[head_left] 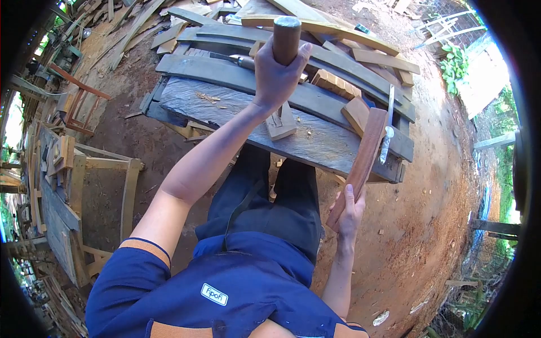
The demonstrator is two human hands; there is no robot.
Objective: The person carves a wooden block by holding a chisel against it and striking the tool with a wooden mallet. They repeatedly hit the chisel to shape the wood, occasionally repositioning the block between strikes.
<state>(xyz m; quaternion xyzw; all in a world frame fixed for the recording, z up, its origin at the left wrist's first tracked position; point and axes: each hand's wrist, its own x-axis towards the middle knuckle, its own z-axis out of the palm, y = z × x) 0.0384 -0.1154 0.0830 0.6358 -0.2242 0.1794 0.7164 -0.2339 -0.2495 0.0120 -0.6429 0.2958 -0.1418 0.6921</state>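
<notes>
My left hand (pixel 277 76) is raised over the bench, its fingers wrapped round a thick brown wooden cylinder (pixel 286 45) with a pale, worn top. My right hand (pixel 350 207), beyond the bench's near right edge, grips the lower end of a long reddish-brown wooden piece (pixel 365 152), which slants up across the bench corner. Below my left hand, a pale block with a slot (pixel 280 123) lies on the grey workbench (pixel 225 107). Near the top of the reddish piece are a light block (pixel 356 115) and a notched block (pixel 337 83). A chisel-like tool (pixel 242 61) is partly hidden behind my left hand.
Wood shavings (pixel 207 98) lie on the bench's left part. A thin metal strip (pixel 390 104) stands out near its right end. Long planks (pixel 338 35) are piled behind. A wooden frame (pixel 131 191) and another bench (pixel 56 197) are at the left.
</notes>
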